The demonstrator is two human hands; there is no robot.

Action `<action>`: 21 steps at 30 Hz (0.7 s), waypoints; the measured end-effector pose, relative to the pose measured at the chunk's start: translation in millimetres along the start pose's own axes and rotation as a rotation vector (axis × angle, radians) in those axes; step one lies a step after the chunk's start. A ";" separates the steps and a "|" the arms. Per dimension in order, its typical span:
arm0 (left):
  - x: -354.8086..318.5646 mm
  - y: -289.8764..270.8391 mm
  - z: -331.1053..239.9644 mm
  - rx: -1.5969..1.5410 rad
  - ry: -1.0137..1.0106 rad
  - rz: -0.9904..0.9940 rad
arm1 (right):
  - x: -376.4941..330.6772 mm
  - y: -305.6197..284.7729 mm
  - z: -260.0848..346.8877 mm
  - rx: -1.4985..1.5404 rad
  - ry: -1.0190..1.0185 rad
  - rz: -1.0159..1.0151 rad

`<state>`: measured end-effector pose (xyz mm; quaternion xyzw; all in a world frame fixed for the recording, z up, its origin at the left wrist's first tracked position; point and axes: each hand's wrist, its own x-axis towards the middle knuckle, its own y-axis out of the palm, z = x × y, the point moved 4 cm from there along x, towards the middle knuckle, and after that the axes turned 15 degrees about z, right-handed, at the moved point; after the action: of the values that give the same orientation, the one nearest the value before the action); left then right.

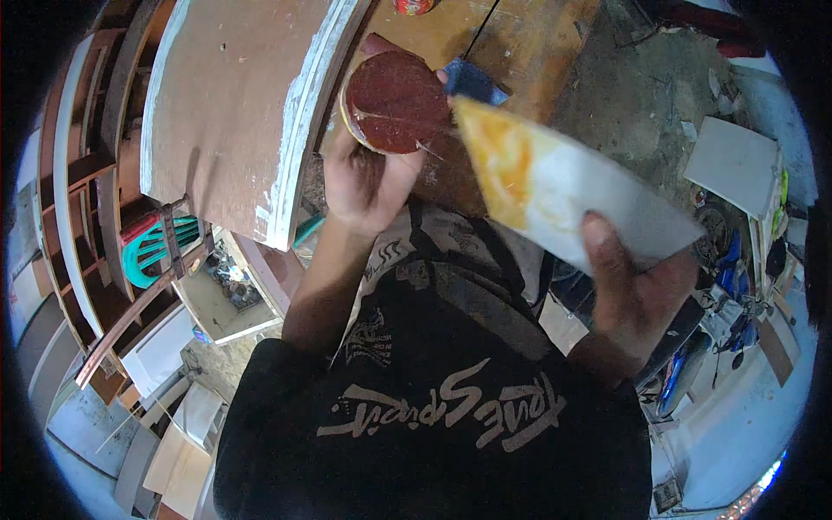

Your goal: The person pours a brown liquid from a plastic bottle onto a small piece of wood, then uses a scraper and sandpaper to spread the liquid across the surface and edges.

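At left, a curved wood panel (234, 95) with white coating (300, 130) already along its edge, patchy low down, brown face largely uncoated. Left hand (368, 186), half-curled, supports a dark-red disc (392, 97), pale-rimmed, perhaps sandpaper-faced, over the table (546, 52); just right of it, the right hand (633, 290) pinches a tilted white sheet (572, 191), thumb on top, fingers hidden beneath. Work looks under way, unfinished: an orange-yellow smear (496, 160) covers only the sheet's disc-side end; amount left cannot be told.

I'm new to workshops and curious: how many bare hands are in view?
2: the left hand holding the dark-red round piece, the right hand holding the yellow-stained white sheet.
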<state>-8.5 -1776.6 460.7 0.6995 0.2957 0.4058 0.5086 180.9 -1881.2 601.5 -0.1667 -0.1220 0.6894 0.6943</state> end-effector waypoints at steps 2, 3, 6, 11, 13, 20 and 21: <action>-0.7 -1.6 -0.8 0.149 -0.072 -0.058 | -2.0 -10.6 -4.4 -0.004 0.125 -0.232; -1.2 -2.4 0.6 0.148 -0.076 -0.057 | 5.6 -12.6 -3.5 -0.084 0.068 -0.200; -6.1 -9.0 4.8 0.452 -0.187 -0.223 | 26.0 -2.7 9.8 -0.255 -0.053 -0.126; -24.2 -32.8 7.1 0.763 -0.109 -0.336 | 47.0 35.4 29.7 -0.472 -0.225 0.114; -31.6 -54.8 5.1 0.925 -0.097 -0.403 | 49.1 38.3 36.5 -0.501 -0.293 0.152; -32.6 -3.6 18.3 0.475 0.048 -0.527 | 25.2 61.5 15.4 -0.597 -0.496 0.164; -29.5 -15.6 14.6 0.474 0.048 -0.524 | 23.4 58.9 16.3 -0.607 -0.516 0.208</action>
<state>-10.4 -1803.1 435.7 0.6890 0.5627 0.1979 0.4117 120.9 -1857.2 591.5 -0.1972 -0.4724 0.7078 0.4868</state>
